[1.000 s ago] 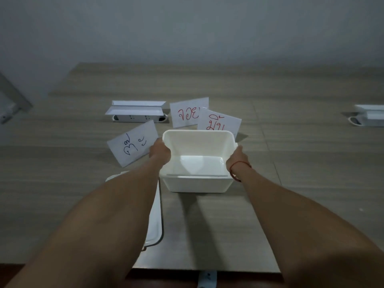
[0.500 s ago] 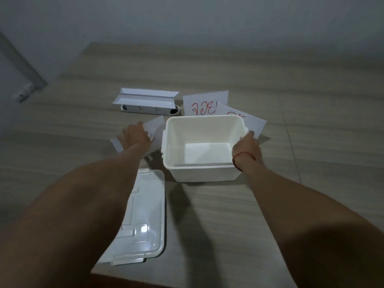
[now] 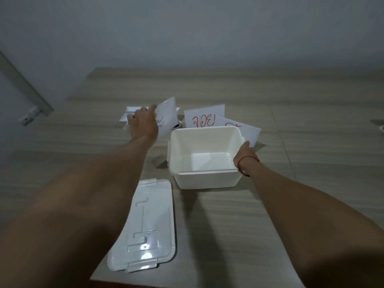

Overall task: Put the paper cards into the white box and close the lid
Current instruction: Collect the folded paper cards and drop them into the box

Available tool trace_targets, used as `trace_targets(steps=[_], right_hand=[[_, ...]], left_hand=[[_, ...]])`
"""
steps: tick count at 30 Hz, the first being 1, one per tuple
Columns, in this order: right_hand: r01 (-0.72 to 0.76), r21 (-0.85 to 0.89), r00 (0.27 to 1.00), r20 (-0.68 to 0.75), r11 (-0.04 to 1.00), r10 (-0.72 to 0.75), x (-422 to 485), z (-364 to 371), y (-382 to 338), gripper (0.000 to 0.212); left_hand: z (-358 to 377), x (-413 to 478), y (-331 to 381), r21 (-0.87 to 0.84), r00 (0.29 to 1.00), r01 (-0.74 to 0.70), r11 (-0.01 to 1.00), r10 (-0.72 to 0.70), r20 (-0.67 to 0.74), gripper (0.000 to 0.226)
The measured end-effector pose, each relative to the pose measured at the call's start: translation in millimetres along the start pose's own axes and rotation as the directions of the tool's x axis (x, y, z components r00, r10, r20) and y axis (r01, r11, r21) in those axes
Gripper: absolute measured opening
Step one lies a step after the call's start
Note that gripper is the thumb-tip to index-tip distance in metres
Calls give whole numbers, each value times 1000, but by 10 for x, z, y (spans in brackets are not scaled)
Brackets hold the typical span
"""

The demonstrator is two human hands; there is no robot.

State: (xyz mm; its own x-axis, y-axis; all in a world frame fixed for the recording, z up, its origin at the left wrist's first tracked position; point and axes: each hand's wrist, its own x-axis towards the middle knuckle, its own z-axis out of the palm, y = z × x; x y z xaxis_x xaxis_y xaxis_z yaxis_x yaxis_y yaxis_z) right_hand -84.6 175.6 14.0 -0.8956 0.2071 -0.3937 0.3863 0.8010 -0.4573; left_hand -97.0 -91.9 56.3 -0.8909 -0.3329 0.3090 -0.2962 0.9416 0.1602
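Note:
The white box stands open and empty in the middle of the table. Its lid lies flat to the near left. My left hand holds a paper card with dark writing lifted off the table, left of the box. My right hand rests on the box's right rim. Behind the box lie a card with red writing and a second card, partly hidden by the box.
A white power strip sits behind my left hand, mostly hidden. The wooden table ends at a near edge just below the lid. A grey wall stands behind the table. A white object shows at the right edge.
My left hand came down on the dark-lettered card on the table and has raised it upright. My right hand stays at the box's right side.

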Motion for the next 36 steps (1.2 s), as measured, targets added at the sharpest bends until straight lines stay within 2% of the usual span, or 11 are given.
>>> trace_targets(steps=[5, 10, 13, 18, 21, 23, 25, 27, 31, 33, 36], right_hand=[[-29, 0, 1000, -1, 1000, 29, -217, -66, 62, 47], [-63, -11, 997, -37, 998, 63, -356, -67, 156, 44], [-95, 83, 994, -42, 992, 99, -381, -44, 224, 42], [-104, 108, 991, -70, 989, 111, -420, 2, 315, 40], [-123, 113, 989, -68, 986, 131, -433, 18, 330, 41], [-135, 117, 988, -61, 984, 143, -452, 15, 336, 40], [-138, 95, 988, -55, 986, 143, -470, -5, 341, 39], [-132, 42, 987, -82, 990, 135, -463, -53, 330, 36], [-106, -71, 981, -170, 992, 93, -275, -198, 254, 41], [-91, -63, 979, -190, 994, 78, -96, -238, 181, 42], [-40, -84, 972, -235, 996, 20, 184, -266, 76, 37]], left_hand=[[-296, 5, 488, -165, 976, -216, 962, 208, -62, 40], [-228, -349, 892, -280, 899, -397, 874, 432, 76, 39], [1, -666, 909, -323, 831, -392, 861, 482, 278, 36], [313, -1038, 836, -304, 667, -326, 895, 446, 596, 31], [381, -1109, 780, -352, 556, -282, 893, 451, 698, 32], [370, -1113, 748, -382, 537, -225, 896, 441, 719, 37], [334, -1073, 732, -406, 574, -140, 903, 408, 710, 46], [323, -1001, 704, -423, 677, -68, 903, 353, 645, 49], [381, -828, 603, -432, 895, -15, 902, 204, 396, 37], [435, -752, 580, -410, 947, 24, 912, 111, 301, 38], [561, -628, 600, -331, 967, 101, 938, -15, 253, 36]])
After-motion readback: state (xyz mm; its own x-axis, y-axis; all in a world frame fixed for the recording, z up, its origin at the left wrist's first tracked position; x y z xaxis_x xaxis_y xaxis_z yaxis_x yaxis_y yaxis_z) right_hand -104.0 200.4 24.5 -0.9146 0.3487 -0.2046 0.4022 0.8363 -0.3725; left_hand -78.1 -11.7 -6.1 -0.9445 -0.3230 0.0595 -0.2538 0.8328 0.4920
